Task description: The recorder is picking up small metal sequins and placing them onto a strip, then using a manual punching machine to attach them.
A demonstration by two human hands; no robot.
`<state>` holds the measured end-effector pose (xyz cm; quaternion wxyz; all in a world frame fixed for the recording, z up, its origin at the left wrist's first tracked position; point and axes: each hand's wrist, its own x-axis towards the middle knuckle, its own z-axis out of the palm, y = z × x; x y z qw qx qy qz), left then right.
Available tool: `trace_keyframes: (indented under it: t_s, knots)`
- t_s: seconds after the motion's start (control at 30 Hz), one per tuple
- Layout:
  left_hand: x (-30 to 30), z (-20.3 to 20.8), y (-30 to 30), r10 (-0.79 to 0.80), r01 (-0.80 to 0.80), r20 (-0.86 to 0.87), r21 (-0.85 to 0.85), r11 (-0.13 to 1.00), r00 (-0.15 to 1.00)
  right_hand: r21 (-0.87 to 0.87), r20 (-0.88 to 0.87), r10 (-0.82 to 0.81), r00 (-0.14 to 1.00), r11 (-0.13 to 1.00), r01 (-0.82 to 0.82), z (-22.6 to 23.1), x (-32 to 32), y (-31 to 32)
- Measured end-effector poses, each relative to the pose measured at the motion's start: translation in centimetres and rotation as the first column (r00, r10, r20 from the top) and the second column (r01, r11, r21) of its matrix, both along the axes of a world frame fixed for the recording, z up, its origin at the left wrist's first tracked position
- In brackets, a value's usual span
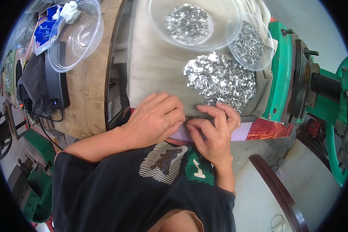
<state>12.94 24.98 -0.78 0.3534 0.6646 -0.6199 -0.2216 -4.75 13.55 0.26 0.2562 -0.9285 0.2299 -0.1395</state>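
Note:
My left hand and my right hand meet at the near edge of a beige cloth. Thumb and fingers of each are pinched together, the fingertips almost touching. Whatever lies between them is too small or too hidden to name. Just beyond my right hand, a loose pile of small shiny metal pieces spreads over the cloth. Behind the pile stands a large clear plastic bowl with more flat metal bits inside. A smaller clear tub beside it holds thin, elongated metal pieces.
A green machine with protruding bolts borders the cloth on the right. To the left, a wooden table carries an empty clear bowl, a black power box with a cable, and a blue packet.

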Motion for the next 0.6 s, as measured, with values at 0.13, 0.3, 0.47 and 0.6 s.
trace_keyframes:
  t_s: [0.13, 0.3, 0.47, 0.6]
  knots:
    - [0.0, 0.1, 0.1, -0.01, 0.01, 0.004, 0.027, 1.0, 1.0, -0.004, 0.011, -0.003, 1.0, 1.0, 0.003, 0.0, 0.1, -0.7]
    - [0.1, 0.2, 0.1, -0.018, 0.018, -0.004, 0.025, 1.0, 1.0, -0.11, 0.063, -0.03, 0.998, 0.993, 0.037, -0.1, 1.7, -2.7]
    - [0.4, 0.2, 0.3, -0.063, 0.06, 0.051, 0.049, 0.997, 0.997, -0.274, 0.04, 0.014, 0.999, 0.962, -0.002, -0.7, 4.2, -3.9]
    - [0.9, 0.1, 0.7, -0.062, 0.061, 0.04, 0.037, 0.997, 0.997, -0.287, -0.036, 0.042, 0.998, 0.957, -0.051, -0.4, 4.4, -3.7]
